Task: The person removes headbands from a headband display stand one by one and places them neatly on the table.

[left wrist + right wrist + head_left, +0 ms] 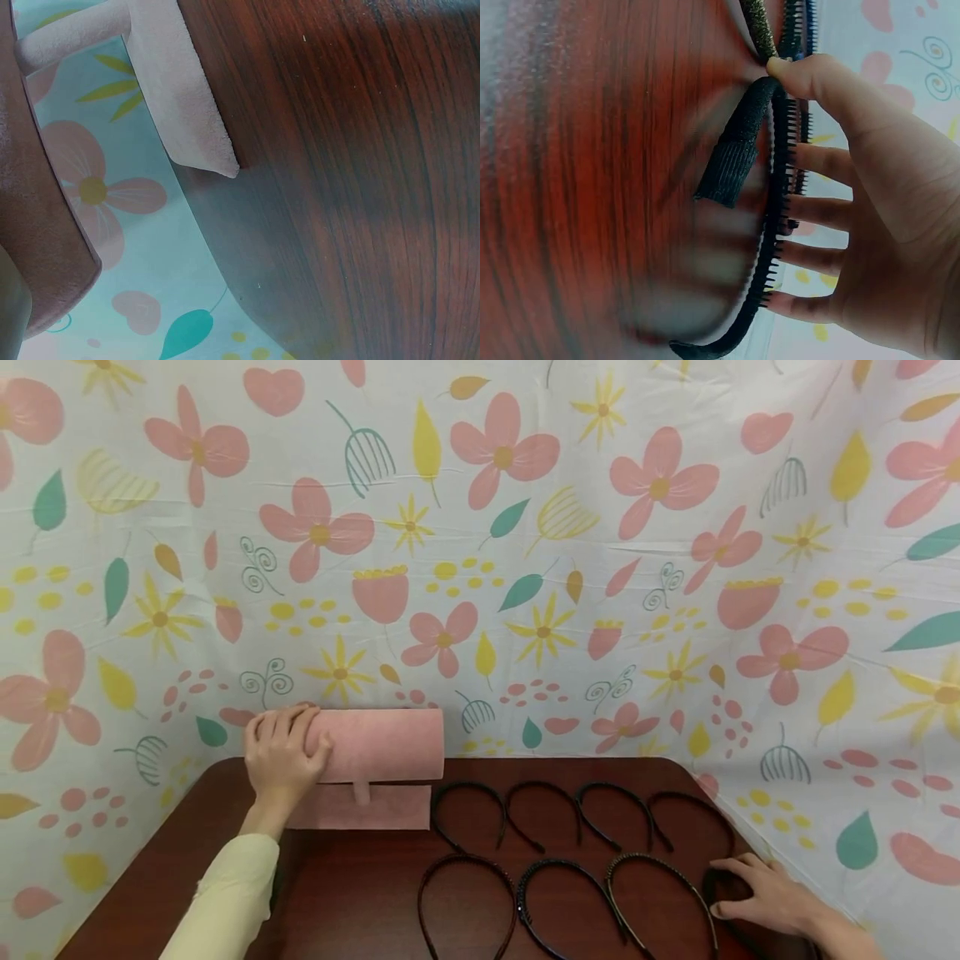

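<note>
On the left of the head view, my left hand (287, 752) holds the left end of a pink plush roll stand (397, 743), fingers over the top and thumb on the front. A post joins its roll to a flat pink base (184, 90) on the table. At the right edge, my right hand (772, 893) grips a black toothed headband (778, 165). The thumb is at its upper bend and the fingertips (795, 300) are along its toothed outer edge. One wide ribbed end hangs towards the wood. A gold-flecked headband (759, 26) passes close by the thumb.
Several dark headbands lie in two rows on the brown wooden table (352, 893), among them a back-row one (543, 785) and a blue-black one (562, 864) in front. A flower-print cloth (480, 568) hangs right behind the table and along its sides.
</note>
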Tool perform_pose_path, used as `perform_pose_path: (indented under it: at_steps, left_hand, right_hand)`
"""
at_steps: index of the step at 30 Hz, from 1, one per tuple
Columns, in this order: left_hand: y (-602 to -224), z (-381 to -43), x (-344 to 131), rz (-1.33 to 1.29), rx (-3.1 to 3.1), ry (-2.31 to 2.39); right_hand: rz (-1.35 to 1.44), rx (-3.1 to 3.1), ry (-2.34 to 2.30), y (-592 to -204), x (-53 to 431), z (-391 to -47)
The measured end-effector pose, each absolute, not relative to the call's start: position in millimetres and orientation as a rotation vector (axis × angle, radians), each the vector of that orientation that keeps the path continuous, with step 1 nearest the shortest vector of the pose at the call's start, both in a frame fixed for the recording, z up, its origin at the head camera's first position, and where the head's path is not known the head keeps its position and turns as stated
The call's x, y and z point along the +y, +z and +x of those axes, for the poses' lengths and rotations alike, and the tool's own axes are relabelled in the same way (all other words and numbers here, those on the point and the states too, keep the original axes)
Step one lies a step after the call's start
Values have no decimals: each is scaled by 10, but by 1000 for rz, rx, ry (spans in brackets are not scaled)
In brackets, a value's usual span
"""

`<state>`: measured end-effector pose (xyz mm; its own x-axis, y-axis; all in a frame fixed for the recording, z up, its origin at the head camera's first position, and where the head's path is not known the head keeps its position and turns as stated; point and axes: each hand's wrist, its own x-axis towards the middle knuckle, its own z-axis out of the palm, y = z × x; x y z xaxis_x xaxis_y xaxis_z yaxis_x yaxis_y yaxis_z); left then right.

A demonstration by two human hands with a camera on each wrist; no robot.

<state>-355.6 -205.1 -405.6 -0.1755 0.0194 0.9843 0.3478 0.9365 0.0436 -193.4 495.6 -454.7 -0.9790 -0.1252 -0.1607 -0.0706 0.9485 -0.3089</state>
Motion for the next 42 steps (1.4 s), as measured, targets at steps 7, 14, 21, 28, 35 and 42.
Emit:
perform_pose_path:
  at_steps: [7,14,21,28,35,42]
  left_hand:
    - [-4047,-3543,-2031,-276,-1737,-299]
    - [-4045,-3569,-2059,-279,-1729,-289]
    - [-4089,-3580,-2094,-277,-1749,-299]
    - [-4097,-3600,-2105,-318,-1761,-319]
    - [-4063,-3556,-2132,-331,-1800,-306]
    - [-3967,-3433,-2137,-390,-1899,-389]
  right_hand:
    - [-148,2977,-404,-4591,4971,-1984]
    - [-162,3008,-371,-4648,4942,-2057]
    - [-172,3011,-407,-4652,4935,-2128]
    - [-146,3047,-468,-4644,4912,-2156]
    - [-197,3248,-507,-4506,4649,-2172]
    - [-299,3349,-610,-4314,4376,-2218]
